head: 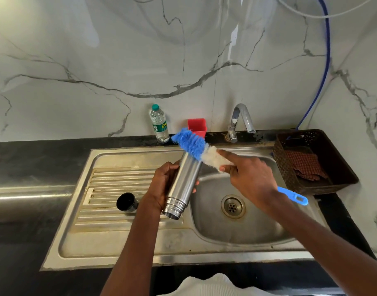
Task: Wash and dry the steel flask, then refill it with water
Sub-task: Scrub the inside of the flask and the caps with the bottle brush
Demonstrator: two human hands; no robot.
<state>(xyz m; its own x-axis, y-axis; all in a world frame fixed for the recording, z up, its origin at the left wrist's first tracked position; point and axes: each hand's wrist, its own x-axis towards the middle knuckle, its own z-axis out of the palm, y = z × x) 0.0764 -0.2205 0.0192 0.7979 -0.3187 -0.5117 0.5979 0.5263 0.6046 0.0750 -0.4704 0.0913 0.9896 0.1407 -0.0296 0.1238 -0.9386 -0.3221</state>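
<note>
Closest to the camera is a bit of white ribbed clothing (206,285) at the bottom edge, and both forearms reach out from there over the steel sink (123,248). So the left hand (164,184) is wrapped round the middle of the steel flask (182,184), holding it tilted with the threaded mouth end pointing down toward the person and the closed base angled up and away, right at the line between the draining board and the basin. Looks like that tilt is there so the outside can be scrubbed and any water runs off into the sink rather than onto the bench. The right hand (247,176) grips the bottle brush (196,147) up near the bristles, index finger stretched along the white part, with the blue handle poking out behind the wrist. The blue bristles sit against the flask's upper end, so the brush touches the flask while the right hand itself stays just beside it, not on it. Choking up on the brush like that probably gives more control. A black cap (127,203) lies on the draining board just left of the left wrist, presumably parked there until the refill. No water seems to be coming from the tap (241,120).
</note>
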